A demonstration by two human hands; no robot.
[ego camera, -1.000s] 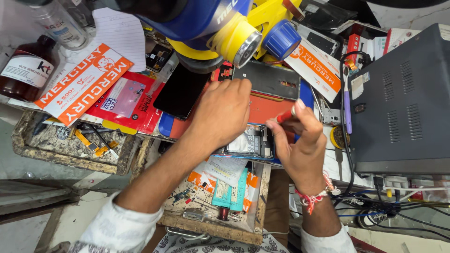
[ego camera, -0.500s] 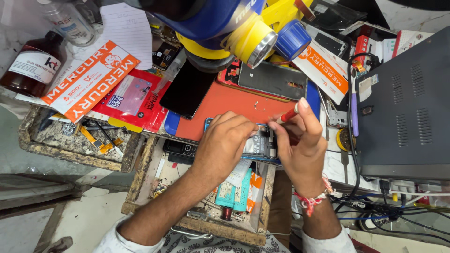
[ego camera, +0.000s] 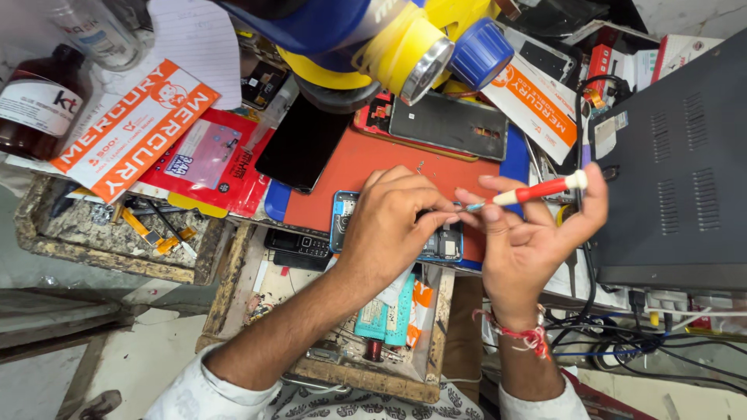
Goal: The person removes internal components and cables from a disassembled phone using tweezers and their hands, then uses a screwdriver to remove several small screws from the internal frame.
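two hands over an opened phone on a crowded repair bench

the view looked straight down from the person's head. the left hand [ego camera: 393, 225] lay curled over an opened phone [ego camera: 342, 222] with a blue frame, fingers pinched together at the tip of a small screwdriver [ego camera: 537, 189]; whether something tiny sat between those fingertips could not be told. the right hand [ego camera: 529, 237] held the screwdriver, which had a red and white handle, with the thumb and forefinger closed narrowly round it and the other fingers spread loose. a red thread band [ego camera: 521, 333] circled the right wrist.

the phone rested at the near edge of an orange mat [ego camera: 373, 159], mostly hidden under the left hand. a black phone [ego camera: 299, 144] lay on the mat's far left corner, and a grey phone back [ego camera: 440, 124] lay at its far side. a brown bottle [ego camera: 35, 105] stood at the far left beside an orange and white packet [ego camera: 132, 128]. a dark metal box [ego camera: 677, 155] filled the right side. just below the phone, an open wooden drawer [ego camera: 436, 334] held a teal tube [ego camera: 381, 315]. a tangle of cables [ego camera: 661, 342] hung at the lower right.
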